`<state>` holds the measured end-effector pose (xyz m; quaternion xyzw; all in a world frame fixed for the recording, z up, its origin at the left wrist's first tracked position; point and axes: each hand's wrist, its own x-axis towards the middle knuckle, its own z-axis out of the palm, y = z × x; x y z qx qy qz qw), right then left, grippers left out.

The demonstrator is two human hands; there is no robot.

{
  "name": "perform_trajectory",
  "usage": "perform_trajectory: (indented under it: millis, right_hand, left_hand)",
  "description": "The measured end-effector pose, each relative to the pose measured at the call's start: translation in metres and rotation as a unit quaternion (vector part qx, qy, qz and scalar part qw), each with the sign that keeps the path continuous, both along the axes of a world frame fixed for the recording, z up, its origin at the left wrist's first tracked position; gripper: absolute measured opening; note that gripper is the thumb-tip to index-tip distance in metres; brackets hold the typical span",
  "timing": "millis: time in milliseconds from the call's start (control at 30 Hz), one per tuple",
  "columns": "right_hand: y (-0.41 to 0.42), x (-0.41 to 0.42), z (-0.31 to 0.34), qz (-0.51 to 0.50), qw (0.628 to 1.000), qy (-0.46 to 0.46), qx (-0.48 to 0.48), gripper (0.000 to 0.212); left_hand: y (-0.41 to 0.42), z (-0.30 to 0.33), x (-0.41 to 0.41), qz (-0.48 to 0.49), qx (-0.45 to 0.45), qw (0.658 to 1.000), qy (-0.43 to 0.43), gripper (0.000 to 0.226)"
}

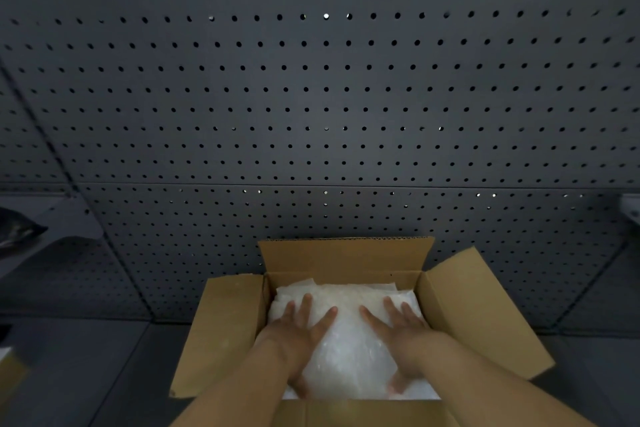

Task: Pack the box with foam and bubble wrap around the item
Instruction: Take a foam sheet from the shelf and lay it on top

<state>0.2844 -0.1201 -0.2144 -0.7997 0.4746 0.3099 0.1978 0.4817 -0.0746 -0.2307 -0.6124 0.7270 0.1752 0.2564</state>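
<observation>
Pressing hands: left hand (pixel 300 333) and right hand (pixel 398 331) lie flat, fingers spread, on bubble wrap (pixel 346 350).
Box (pixel 225 329): near wall cropped.
Item: hidden beneath wrap.

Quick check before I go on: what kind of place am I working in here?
Probably a packing workstation: a dark grey perforated pegboard wall behind, an open brown cardboard box, both hands pressing clear bubble wrap inside.

The box (pixel 346 322) sits on the tabletop (pixel 104 374), just before the pegboard wall (pixel 325 97) behind it, with its flaps spread left, right and back. Bubble wrap (pixel 346 340) lies inside the box. The left hand (pixel 298 333) and right hand (pixel 401 333) rest flat on the wrap, side by side.
</observation>
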Motion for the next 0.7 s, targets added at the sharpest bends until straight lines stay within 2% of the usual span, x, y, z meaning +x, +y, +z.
perform_trajectory:
  millis: [167, 267, 400, 533, 700]
  right_hand:
    - [-0.002, 0.001, 0.011, 0.004, 1.0, 0.018, 0.009, 0.117]
    - [-0.004, -0.002, 0.025, -0.002, 1.0, 0.007, -0.005, 0.114]
    - [-0.006, -0.01, 0.061, -0.006, 0.996, -0.044, -0.075, 0.095]
    - [-0.005, -0.027, 0.099, -0.051, 0.98, -0.095, -0.168, 0.078]
    - [0.002, -0.056, 0.113, -0.169, 0.938, -0.112, -0.281, 0.055]
  left_hand:
    - [0.001, 0.008, 0.003, -0.007, -0.001, 1.0, -0.002, 0.128]
    - [0.003, 0.023, 0.01, -0.007, -0.03, 0.999, 0.015, 0.117]
    - [0.005, 0.051, 0.027, 0.013, -0.1, 0.994, 0.03, 0.085]
    - [0.019, 0.079, 0.033, 0.028, -0.23, 0.972, -0.027, 0.047]
    - [0.041, 0.085, 0.039, 0.093, -0.324, 0.941, -0.04, 0.044]
